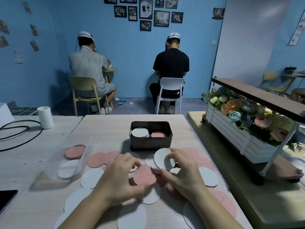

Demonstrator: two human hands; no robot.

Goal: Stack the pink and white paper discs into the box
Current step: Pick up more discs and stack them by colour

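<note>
A: Discs, paper, pink and white — where do they lie, largest item first?

B: Table (105, 126), pale wood: loose discs spread over its near half, around both hands. Box (151, 135), dark, rectangular, long axis left to right, mouth upward, just beyond the hands at centre. Inside it: white stack (140, 132) on the left, pink stack (158, 134) on the right, side by side.

A: And in hand?

B: Right hand (183, 176): fingers closed on the rim of a white disc bundle (163, 158), tilted up on edge, face turned to the near-left. Left hand (120, 180): fingertips pinched on one pink disc (144, 175), lying nearly flat, just off the table.

A: A disc has no long axis.

B: Correct; only the face direction counts. The white bundle must tip flat before it seats.

A: Which hand is nearer the box?

B: The right; its bundle sits just short of the box's near wall, toward the right end. The white stack, however, is far-left of it, so I judge a short diagonal carry. The pink disc's stack lies far-right of the left hand.
</note>
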